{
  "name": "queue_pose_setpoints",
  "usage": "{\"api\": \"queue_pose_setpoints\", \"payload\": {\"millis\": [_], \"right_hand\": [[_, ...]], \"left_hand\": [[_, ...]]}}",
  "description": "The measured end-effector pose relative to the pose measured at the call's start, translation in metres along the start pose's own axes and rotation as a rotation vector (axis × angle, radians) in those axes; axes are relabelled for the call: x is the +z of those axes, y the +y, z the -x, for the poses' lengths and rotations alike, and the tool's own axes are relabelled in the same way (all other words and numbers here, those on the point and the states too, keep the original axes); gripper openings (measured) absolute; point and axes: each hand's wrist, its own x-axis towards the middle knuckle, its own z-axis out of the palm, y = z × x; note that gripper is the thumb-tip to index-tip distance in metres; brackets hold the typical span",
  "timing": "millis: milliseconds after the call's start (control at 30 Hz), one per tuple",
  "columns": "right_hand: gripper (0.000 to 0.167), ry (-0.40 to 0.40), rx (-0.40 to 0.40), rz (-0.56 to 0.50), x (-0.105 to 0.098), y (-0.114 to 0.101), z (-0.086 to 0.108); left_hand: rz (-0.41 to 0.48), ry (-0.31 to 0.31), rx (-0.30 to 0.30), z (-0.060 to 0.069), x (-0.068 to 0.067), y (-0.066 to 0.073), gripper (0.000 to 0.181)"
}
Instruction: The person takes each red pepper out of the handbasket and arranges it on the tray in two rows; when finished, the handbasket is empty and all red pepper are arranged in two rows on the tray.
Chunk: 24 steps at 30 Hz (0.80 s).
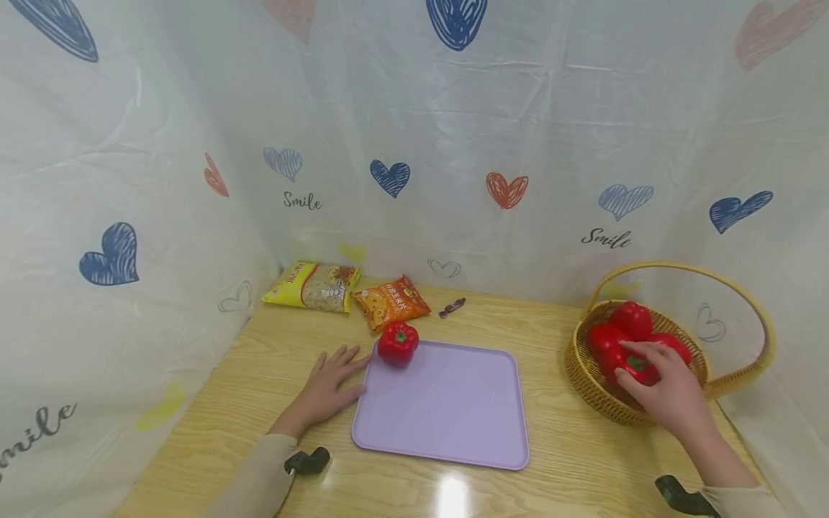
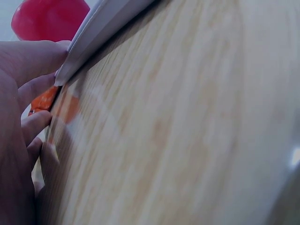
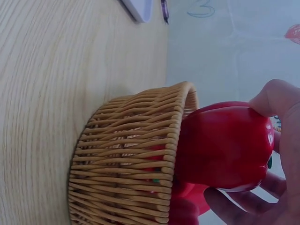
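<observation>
My right hand point(image 1: 673, 392) grips a red bell pepper point(image 3: 225, 145) by its stem end, thumb on one side and fingers on the other. That pepper sits partly above the rim of a wicker basket point(image 1: 592, 388), where several other red peppers point(image 1: 630, 320) lie. My left hand point(image 1: 327, 392) rests at the left edge of a lilac tray point(image 1: 447, 410), fingers spread, with thumb and index finger touching the rim. One red bell pepper point(image 1: 398, 344) stands in the tray's far left corner, stem up.
Behind the tray lie a yellow food packet point(image 1: 314, 288), an orange snack bag point(image 1: 391, 302) and a small dark wrapped candy point(image 1: 452, 308). The basket's tall handle point(image 1: 767, 338) arches up and leans right. A heart-patterned curtain point(image 1: 453, 129) encloses the wooden table point(image 1: 304, 482).
</observation>
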Motion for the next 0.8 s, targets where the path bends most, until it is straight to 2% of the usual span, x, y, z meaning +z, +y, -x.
{"api": "queue_pose_setpoints", "payload": {"millis": [167, 467, 800], "right_hand": [[0.047, 0.02, -0.026, -0.003, -0.003, -0.007, -0.001], [0.05, 0.007, -0.035, -0.02, -0.004, -0.023, -0.004], [0.048, -0.022, -0.049, -0.072, 0.005, -0.037, -0.006]], "left_hand": [[-0.005, -0.003, -0.004, 0.0, 0.0, 0.0, 0.058], [-0.007, 0.002, -0.003, 0.0, 0.0, 0.0, 0.057], [-0.01, 0.004, 0.003, 0.001, 0.001, -0.001, 0.058]]}}
